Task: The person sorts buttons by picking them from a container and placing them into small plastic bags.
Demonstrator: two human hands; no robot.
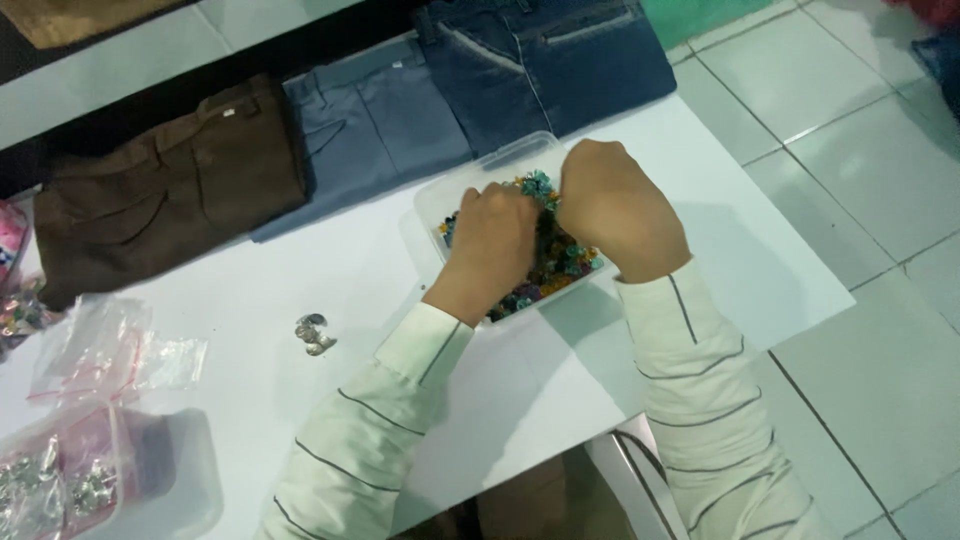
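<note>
Since you are looking down at a white tabletop (300,300), start with the big things on it. Three folded pairs of trousers lie in a row along the far edge: a brown pair (170,190), a grey-blue pair (375,125) and a dark blue denim pair (555,60). They look soft and floppy.

Just in front of them sits a clear plastic box (450,195). It looks light and thin, so hold it by its rim if you lift it. It is full of small coloured beads (560,262). They look tiny, hard and slippery, and easy to spill, so pinch a few with your fingertips.

Your left hand (495,245) and your right hand (615,205) are both inside the box, curled down into the beads. I cannot tell what the fingers hold, because they are hidden.

At the near left are clear plastic bags (110,350) and another clear box (120,480) with shiny bits. A small silver piece (314,335) lies alone on the tabletop, well apart from the bead box.
</note>
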